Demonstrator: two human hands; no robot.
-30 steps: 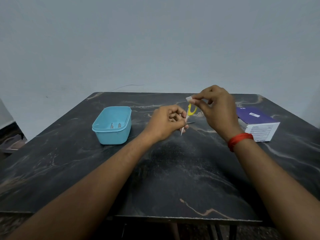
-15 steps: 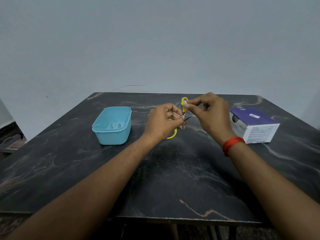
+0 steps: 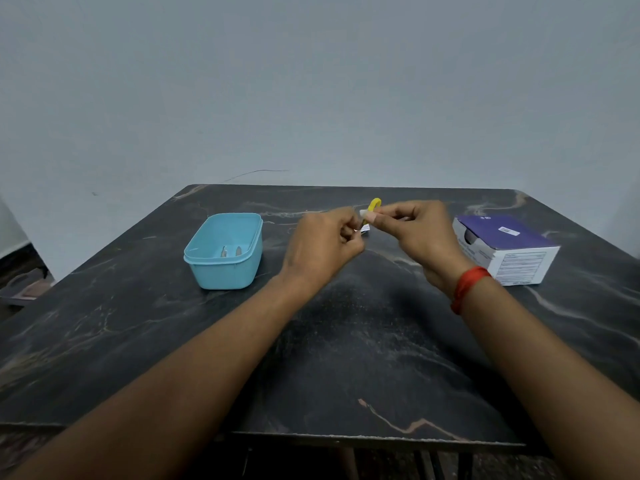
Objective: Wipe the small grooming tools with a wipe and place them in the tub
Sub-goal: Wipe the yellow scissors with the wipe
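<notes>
Our left hand [image 3: 322, 244] grips small yellow-handled scissors [image 3: 375, 203]; our right hand [image 3: 415, 233] pinches a white wipe [image 3: 365, 213] onto them, right of the blue plastic tub [image 3: 221, 275].

One wide-angle camera, worn on the person's head, looks forward and down across a dark marble-patterned table [image 3: 346, 358] from close by. The left hand [image 3: 322, 244] and right hand [image 3: 415, 233] meet at frame centre; a pale wall [image 3: 311, 81] fills the upper half.

Small yellow-handled scissors [image 3: 374, 203] gripped in the left hand [image 3: 322, 244], white wipe [image 3: 365, 213] pinched against them by the right hand [image 3: 415, 233], light blue tub [image 3: 221, 271] upright to the left, two metal tools [image 3: 231, 251] inside
</notes>
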